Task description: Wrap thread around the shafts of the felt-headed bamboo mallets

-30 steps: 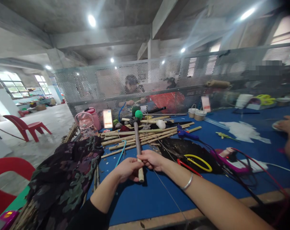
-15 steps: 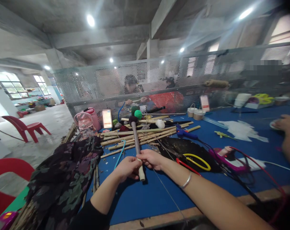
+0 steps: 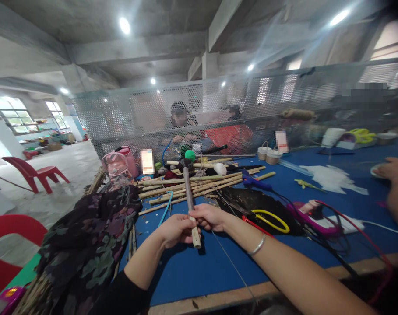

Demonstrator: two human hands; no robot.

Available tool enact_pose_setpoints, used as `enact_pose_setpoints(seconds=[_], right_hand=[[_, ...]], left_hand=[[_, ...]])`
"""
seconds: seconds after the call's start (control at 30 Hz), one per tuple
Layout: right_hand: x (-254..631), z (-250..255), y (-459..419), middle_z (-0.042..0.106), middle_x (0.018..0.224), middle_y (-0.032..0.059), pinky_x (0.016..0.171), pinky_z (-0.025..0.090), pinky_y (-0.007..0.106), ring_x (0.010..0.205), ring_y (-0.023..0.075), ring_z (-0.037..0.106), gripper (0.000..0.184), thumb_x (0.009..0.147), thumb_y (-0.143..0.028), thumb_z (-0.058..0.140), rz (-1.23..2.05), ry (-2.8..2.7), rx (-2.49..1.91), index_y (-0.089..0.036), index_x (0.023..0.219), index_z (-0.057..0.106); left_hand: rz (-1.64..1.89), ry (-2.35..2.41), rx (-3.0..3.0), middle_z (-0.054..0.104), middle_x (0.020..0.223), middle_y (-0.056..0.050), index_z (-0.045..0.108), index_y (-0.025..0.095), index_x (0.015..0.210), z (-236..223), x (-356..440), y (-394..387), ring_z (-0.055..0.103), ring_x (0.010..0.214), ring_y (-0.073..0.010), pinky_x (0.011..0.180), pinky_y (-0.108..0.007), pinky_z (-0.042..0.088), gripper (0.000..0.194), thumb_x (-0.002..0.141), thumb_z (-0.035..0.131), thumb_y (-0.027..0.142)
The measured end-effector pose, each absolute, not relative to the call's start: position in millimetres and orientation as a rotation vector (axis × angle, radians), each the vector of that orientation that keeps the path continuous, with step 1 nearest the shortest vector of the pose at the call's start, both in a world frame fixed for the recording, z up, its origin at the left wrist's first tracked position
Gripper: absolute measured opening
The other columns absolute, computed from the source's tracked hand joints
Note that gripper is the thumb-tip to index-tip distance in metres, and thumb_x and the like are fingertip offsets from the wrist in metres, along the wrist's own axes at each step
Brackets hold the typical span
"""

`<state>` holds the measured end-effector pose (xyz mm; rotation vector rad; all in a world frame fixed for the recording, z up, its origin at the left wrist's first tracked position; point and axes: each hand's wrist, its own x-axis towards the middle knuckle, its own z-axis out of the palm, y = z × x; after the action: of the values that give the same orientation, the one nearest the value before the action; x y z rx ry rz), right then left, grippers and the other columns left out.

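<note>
**Both hands closed on one stick above blue table**

Left hand (image 3: 175,229) curled shut around the lower part of a stick (image 3: 189,197), fingers wrapped, just above the pale cut end. Right hand (image 3: 209,217) closed on the same stick right beside the left, at its 2 o'clock, thumb and fingers pinched around the shaft; a bangle (image 3: 258,246) on that wrist. Stick held nearly upright, leaning slightly toward 11 o'clock, upper part dark, topped by a dark padded head (image 3: 184,164). A thin thread (image 3: 230,262) trailing from the hands toward 5 o'clock, across the blue table (image 3: 199,271).

Beyond the stick, at 12 o'clock: a pile of bamboo sticks (image 3: 199,183) lying crosswise, with a green ball (image 3: 190,155) and a white ball (image 3: 220,169) among them. At 10 o'clock, a pink bottle (image 3: 117,168). At 9 o'clock, a dark flowered cloth (image 3: 87,245) draped over the table's edge. At 3 o'clock, scissors with yellow and red loops (image 3: 267,223) on a black sheet (image 3: 251,203), near a blue glue gun (image 3: 254,183). Far at 3 o'clock, another person's hand (image 3: 394,170), well apart. Mesh screen (image 3: 218,109) behind, people seated past it.
</note>
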<state>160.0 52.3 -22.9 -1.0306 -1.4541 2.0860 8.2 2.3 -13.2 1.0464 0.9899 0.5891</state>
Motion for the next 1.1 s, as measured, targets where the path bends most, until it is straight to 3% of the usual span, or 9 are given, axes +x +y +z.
enact_pose_setpoints(seconds=[0.1,0.23,0.33,0.5,0.73,0.87,1.1], right_hand=[[156,-25,50,0.034,0.041,-0.0112,0.029,0.012,0.014,0.030,0.0019,0.018,0.021,0.076,-0.032,0.059,1.971,-1.505,-1.084,-0.017,0.072,0.046],[153,-26,49,0.038,0.040,-0.0096,0.028,0.013,0.015,0.030,0.0023,0.021,0.024,0.077,-0.037,0.059,1.895,-1.589,-1.088,-0.015,0.074,0.052],[158,-24,51,0.034,0.041,-0.0112,0.029,0.011,0.014,0.030,0.0020,0.018,0.023,0.075,-0.036,0.061,1.996,-1.536,-1.061,-0.016,0.075,0.049],[164,-24,54,0.031,0.042,-0.0124,0.029,0.012,0.013,0.031,0.0021,0.016,0.021,0.074,-0.030,0.061,2.083,-1.475,-1.035,-0.019,0.074,0.044],[158,-24,51,0.028,0.042,-0.0132,0.030,0.011,0.014,0.031,0.0017,0.015,0.024,0.073,-0.030,0.062,1.977,-1.472,-1.102,-0.019,0.071,0.041],[158,-24,51,0.029,0.041,-0.0130,0.029,0.011,0.013,0.031,0.0018,0.016,0.026,0.075,-0.035,0.061,1.981,-1.481,-1.122,-0.019,0.071,0.041],[162,-25,54,0.028,0.044,-0.0126,0.030,0.010,0.013,0.031,0.0020,0.015,0.024,0.077,-0.037,0.059,2.066,-1.498,-1.036,-0.019,0.075,0.042]], left_hand=[[0.633,1.169,1.202,0.051,0.054,0.003,0.051,0.015,0.068,-18,10,3,0.046,0.045,-0.0065,0.048,-0.021,0.042,0.037,0.063,0.067,0.048],[0.702,1.280,1.319,0.045,0.046,0.005,0.043,0.018,0.059,-23,10,5,0.041,0.039,-0.0060,0.042,-0.021,0.035,0.046,0.056,0.071,0.053],[0.701,1.150,1.222,0.044,0.048,0.006,0.045,0.016,0.059,-19,9,5,0.041,0.041,-0.0049,0.046,-0.020,0.038,0.043,0.056,0.072,0.050],[0.607,0.991,1.034,0.059,0.067,-0.003,0.055,0.013,0.074,-12,5,4,0.057,0.059,-0.0105,0.058,-0.023,0.045,0.037,0.058,0.072,0.041],[0.695,1.237,1.155,0.050,0.052,0.005,0.043,0.017,0.066,-22,3,10,0.047,0.043,-0.0062,0.048,-0.021,0.042,0.050,0.058,0.067,0.060],[0.772,1.240,1.196,0.048,0.050,0.005,0.045,0.016,0.063,-24,2,11,0.046,0.044,-0.0056,0.050,-0.021,0.043,0.048,0.052,0.075,0.053],[0.681,1.034,1.006,0.056,0.063,0.001,0.055,0.014,0.070,-19,4,10,0.051,0.052,-0.0051,0.055,-0.018,0.044,0.031,0.058,0.072,0.037]])
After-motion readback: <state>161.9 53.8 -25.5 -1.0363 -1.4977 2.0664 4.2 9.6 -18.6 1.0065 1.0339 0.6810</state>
